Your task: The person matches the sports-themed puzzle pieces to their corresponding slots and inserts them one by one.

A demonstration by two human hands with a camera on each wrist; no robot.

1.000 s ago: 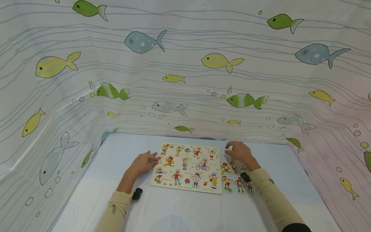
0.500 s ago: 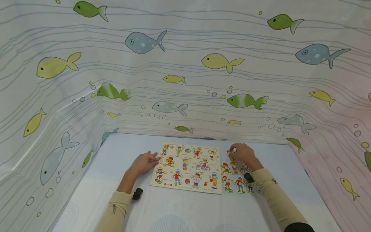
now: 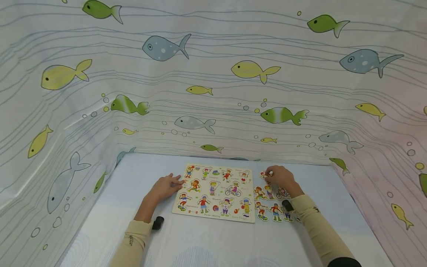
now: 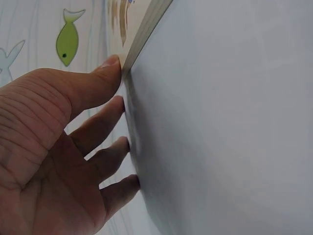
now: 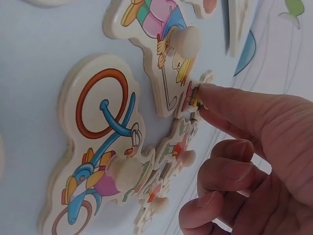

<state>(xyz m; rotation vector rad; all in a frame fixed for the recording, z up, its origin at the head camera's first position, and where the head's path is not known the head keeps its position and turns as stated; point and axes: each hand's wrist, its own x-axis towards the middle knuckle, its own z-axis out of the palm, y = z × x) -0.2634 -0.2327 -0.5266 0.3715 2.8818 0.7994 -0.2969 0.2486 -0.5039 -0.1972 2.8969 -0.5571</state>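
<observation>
My left hand (image 3: 166, 187) lies at the left edge of a pale wooden peg puzzle board (image 3: 218, 198) printed with cartoon children playing sports. In the left wrist view the thumb (image 4: 100, 83) touches the board's edge, with the other fingers spread below. Right of the board, my right hand (image 3: 281, 177) pinches a small puzzle piece (image 5: 190, 98) between thumb and forefinger; they cover part of it, and its peg is hidden. Beside it in the right wrist view lie a cyclist piece (image 5: 102, 105) and a golfer piece (image 5: 164, 29), both with round wooden pegs.
More loose puzzle pieces lie right of the board, among them a skateboarder piece (image 3: 261, 212) and a roller-skater piece (image 3: 276, 212). The pale cloth (image 3: 186, 244) covers the table and rises behind as a fish-printed backdrop (image 3: 213, 107).
My right hand has shifted slightly right and down among the loose pieces, then stayed nearly still over the last half second. The left hand and the board have not visibly moved.
</observation>
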